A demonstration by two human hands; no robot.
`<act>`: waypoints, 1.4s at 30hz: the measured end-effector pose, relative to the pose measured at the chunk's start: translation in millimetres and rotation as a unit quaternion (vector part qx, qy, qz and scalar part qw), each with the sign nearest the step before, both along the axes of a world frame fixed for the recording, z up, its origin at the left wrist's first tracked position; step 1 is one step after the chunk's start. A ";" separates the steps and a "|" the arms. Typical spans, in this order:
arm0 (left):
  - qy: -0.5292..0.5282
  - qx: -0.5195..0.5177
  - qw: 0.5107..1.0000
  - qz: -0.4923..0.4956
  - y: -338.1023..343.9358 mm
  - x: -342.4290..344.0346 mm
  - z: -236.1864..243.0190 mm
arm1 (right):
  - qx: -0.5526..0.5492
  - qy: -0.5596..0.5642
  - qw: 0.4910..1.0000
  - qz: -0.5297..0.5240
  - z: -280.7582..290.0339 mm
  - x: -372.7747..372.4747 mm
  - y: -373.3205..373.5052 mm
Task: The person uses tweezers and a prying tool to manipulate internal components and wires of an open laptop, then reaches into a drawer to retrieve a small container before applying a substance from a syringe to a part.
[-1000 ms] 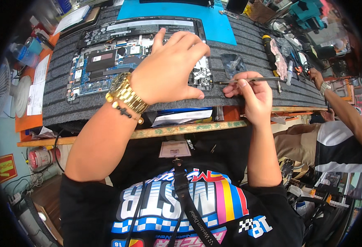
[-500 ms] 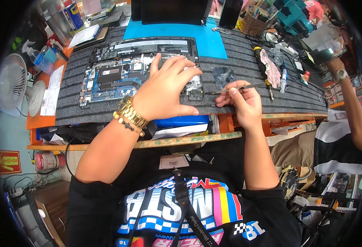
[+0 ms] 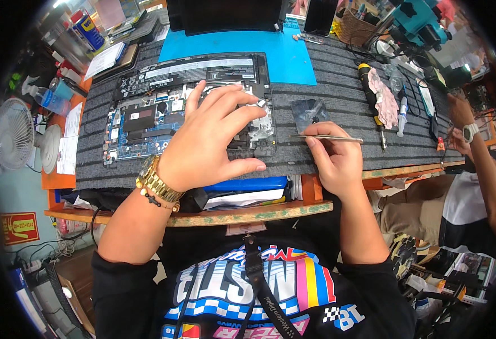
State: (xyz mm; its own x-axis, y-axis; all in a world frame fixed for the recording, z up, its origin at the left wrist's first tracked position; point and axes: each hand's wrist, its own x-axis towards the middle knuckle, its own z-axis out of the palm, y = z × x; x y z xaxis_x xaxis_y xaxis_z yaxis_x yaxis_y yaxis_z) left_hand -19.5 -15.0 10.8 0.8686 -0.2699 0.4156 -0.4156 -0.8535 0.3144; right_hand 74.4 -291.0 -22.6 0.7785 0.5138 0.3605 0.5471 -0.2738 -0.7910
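An opened laptop base (image 3: 125,161) lies on the grey ribbed mat, showing its blue circuit board (image 3: 118,148) and long black battery (image 3: 202,72). My left hand (image 3: 214,133) is spread over the right half of the base, fingers apart, hiding what lies beneath. At one fingertip shows a small silvery piece (image 3: 261,103); I cannot tell whether the finger touches it. Just right of the base, my right hand (image 3: 338,161) pinches a slim metal tool (image 3: 338,138), its tip toward the laptop. Beyond that hand is a small dark glossy sheet or pouch (image 3: 309,113).
A blue mat (image 3: 231,48) lies behind the laptop, under a dark screen (image 3: 228,17). To the right are a yellow-black screwdriver (image 3: 372,96), a pink cloth (image 3: 382,99) and a syringe (image 3: 402,116). A white fan (image 3: 13,133) stands left. At far right is another person's arm (image 3: 485,169).
The metal tool has swung in my right hand and now lies nearly level. My left hand has shifted slightly left and stays spread over the laptop. The whole view has moved a little.
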 end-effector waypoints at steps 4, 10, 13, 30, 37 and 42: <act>0.014 -0.007 1.000 0.007 1.7 0.4 2.1 | 0.040 0.005 0.999 0.007 -8.0 1.3 -2.3; 0.025 -0.013 1.000 0.011 1.9 1.5 3.3 | 0.207 0.072 0.975 -0.026 0.3 5.2 -14.2; 0.022 -0.014 1.000 0.014 1.1 1.3 2.1 | 0.188 -0.053 0.980 -0.036 -4.4 22.9 -28.6; 0.021 -0.003 1.000 0.016 -0.3 -0.2 3.2 | -0.029 -0.282 0.959 -0.008 -0.6 19.0 -35.2; 0.018 0.000 1.000 0.015 0.5 -0.8 1.3 | -0.046 -0.281 0.958 -0.006 -0.3 17.7 -33.9; 0.021 0.003 1.000 0.018 0.6 -1.7 0.9 | -0.049 -0.284 0.958 -0.010 -1.8 17.6 -35.3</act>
State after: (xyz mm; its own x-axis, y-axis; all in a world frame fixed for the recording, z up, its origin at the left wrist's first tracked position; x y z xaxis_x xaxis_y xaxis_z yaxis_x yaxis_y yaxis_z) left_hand -21.2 -14.4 11.7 0.8946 -0.2404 0.3766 -0.3709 -0.8696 0.3260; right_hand 92.0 -326.4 -24.4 0.4808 0.5538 0.6798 0.8755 -0.3456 -0.3377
